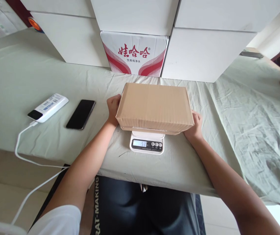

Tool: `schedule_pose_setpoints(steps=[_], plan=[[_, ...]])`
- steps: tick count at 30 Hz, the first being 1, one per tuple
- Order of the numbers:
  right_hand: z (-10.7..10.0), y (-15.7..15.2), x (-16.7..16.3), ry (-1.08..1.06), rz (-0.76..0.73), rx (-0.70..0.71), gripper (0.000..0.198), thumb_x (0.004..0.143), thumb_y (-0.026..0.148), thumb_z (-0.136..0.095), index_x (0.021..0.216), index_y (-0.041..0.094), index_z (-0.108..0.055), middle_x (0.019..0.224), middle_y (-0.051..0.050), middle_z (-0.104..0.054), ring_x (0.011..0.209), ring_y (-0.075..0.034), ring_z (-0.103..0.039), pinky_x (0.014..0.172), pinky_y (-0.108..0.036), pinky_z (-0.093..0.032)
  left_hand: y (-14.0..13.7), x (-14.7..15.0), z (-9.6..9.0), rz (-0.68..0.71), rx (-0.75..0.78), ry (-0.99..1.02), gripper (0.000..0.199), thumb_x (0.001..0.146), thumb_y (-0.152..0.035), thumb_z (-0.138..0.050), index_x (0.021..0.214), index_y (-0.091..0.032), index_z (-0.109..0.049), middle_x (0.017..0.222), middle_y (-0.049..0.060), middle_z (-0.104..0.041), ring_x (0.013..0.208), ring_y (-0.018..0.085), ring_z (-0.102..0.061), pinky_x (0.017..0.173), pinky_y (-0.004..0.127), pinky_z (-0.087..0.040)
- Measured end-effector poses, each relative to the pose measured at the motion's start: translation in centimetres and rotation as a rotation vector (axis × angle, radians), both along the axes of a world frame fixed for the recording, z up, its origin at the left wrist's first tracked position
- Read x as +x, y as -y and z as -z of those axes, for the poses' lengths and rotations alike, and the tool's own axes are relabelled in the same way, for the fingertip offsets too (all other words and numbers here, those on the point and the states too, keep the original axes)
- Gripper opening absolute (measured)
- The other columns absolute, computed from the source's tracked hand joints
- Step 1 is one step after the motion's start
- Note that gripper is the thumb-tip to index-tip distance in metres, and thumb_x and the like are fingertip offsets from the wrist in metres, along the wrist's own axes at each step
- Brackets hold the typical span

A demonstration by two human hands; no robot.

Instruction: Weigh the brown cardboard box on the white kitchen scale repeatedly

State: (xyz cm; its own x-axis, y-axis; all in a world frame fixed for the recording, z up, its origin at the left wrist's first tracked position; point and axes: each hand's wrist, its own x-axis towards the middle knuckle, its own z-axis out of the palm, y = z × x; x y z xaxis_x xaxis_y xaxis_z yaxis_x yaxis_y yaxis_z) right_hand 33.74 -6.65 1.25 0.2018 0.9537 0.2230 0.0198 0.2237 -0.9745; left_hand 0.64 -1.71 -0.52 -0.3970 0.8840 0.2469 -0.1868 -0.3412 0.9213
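The left hand (113, 107) and right hand (195, 125) are gripping opposite ends of the cardboard box (154, 102), apparently steadying it over the scale (147, 143); contact beneath is partly hidden. The next move is seemingly calling for level handling. The box is showing faintly ribbed, brown faces; smooth white plastic is forming the scale; creased cloth is covering the desk (181, 166).

The cardboard box (153, 104) blocks the middle; room lies between the right hand (195, 126) and the table's (242, 137) right edge. White cartons (201, 54) bar the far edge; smartphone (81, 114), power bank (51, 107) and cable (18, 140) obstruct the left.
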Motion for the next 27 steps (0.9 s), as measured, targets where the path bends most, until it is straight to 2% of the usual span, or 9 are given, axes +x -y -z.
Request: schedule_pose_setpoints(steps=[5,7,9,11,13,16,18,20,27], plan=[[0.1,1.1,-1.0,-0.035,-0.043,0.074,0.051,0.086,0.075,-0.076,0.08,0.027,-0.061,0.075,0.001,-0.052,0.068,-0.016,-0.047,0.064,-0.032,-0.044,1.0,1.0,-0.9,0.063,0.02,0.029,0.057,0.094,-0.012,-0.07,0.056,-0.022,-0.028,0.056,-0.005,-0.028,0.059,0.009,-0.022,0.053,0.029,-0.02],[0.3,1.4,-1.2,-0.047,-0.075,0.097,0.054,0.087,0.083,-0.07,0.1,0.03,-0.07,0.091,-0.003,-0.067,0.086,-0.023,-0.065,0.078,-0.038,-0.056,0.8,1.1,-0.9,0.038,0.009,0.03,0.055,0.093,-0.014,-0.072,0.056,-0.022,-0.034,0.055,-0.005,-0.033,0.058,0.009,-0.027,0.052,0.027,-0.023],[0.2,1.4,-1.2,-0.038,-0.112,0.127,0.064,0.089,0.088,-0.063,0.12,0.033,-0.073,0.114,-0.007,-0.075,0.118,-0.033,-0.073,0.098,-0.046,-0.061,0.4,1.0,-0.7,0.0,0.024,0.039,0.052,0.094,-0.02,-0.075,0.057,-0.022,-0.04,0.056,-0.005,-0.036,0.057,0.01,-0.031,0.052,0.027,-0.028],[-0.1,1.3,-1.1,-0.032,-0.151,0.168,0.07,0.09,0.089,-0.059,0.133,0.035,-0.073,0.136,-0.009,-0.076,0.146,-0.039,-0.065,0.119,-0.053,-0.056,-0.1,1.0,-0.4,-0.027,0.066,0.049,0.048,0.094,-0.037,-0.081,0.061,-0.022,-0.049,0.058,-0.004,-0.043,0.057,0.011,-0.038,0.053,0.026,-0.036],[-0.4,1.0,-0.9,-0.052,-0.188,0.206,0.071,0.091,0.086,-0.06,0.14,0.036,-0.072,0.152,-0.008,-0.073,0.163,-0.04,-0.053,0.135,-0.054,-0.046,-0.4,1.2,-0.1,-0.027,0.14,0.029,0.045,0.092,-0.06,-0.081,0.073,-0.023,-0.064,0.069,-0.001,-0.059,0.065,0.014,-0.057,0.059,0.028,-0.049],[-0.4,0.4,-0.6,-0.043,-0.25,0.2,0.075,0.093,0.085,-0.058,0.152,0.039,-0.068,0.17,-0.002,-0.063,0.173,-0.037,-0.041,0.145,-0.051,-0.034,-0.5,1.7,0.4,0.083,0.217,-0.058,0.063,0.088,-0.086,-0.072,0.102,-0.025,-0.08,0.108,0.009,-0.081,0.111,0.027,-0.079,0.092,0.036,-0.065],[-0.2,-0.2,-0.5,-0.008,-0.28,0.171,0.082,0.092,0.088,-0.056,0.16,0.043,-0.061,0.178,0.003,-0.055,0.177,-0.035,-0.034,0.147,-0.05,-0.031,-0.4,2.0,0.7,0.187,0.186,-0.099,0.076,0.087,-0.094,-0.066,0.116,-0.026,-0.082,0.131,0.013,-0.082,0.14,0.034,-0.073,0.114,0.043,-0.061],[0.1,-0.8,-0.5,0.011,-0.305,0.148,0.087,0.091,0.091,-0.056,0.166,0.046,-0.055,0.183,0.007,-0.049,0.18,-0.033,-0.029,0.149,-0.049,-0.028,-0.5,2.1,1.1,0.264,0.127,-0.121,0.087,0.085,-0.099,-0.061,0.128,-0.025,-0.081,0.145,0.016,-0.078,0.156,0.038,-0.063,0.126,0.048,-0.053],[1.7,-2.9,-0.8,-0.025,-0.345,0.078,0.079,0.097,0.083,-0.06,0.167,0.047,-0.053,0.184,0.008,-0.048,0.181,-0.025,-0.028,0.148,-0.048,-0.031,-1.9,1.4,2.8,0.319,-0.059,-0.142,0.102,0.079,-0.106,-0.056,0.142,-0.029,-0.077,0.167,0.015,-0.068,0.165,0.041,-0.054,0.136,0.056,-0.043]])
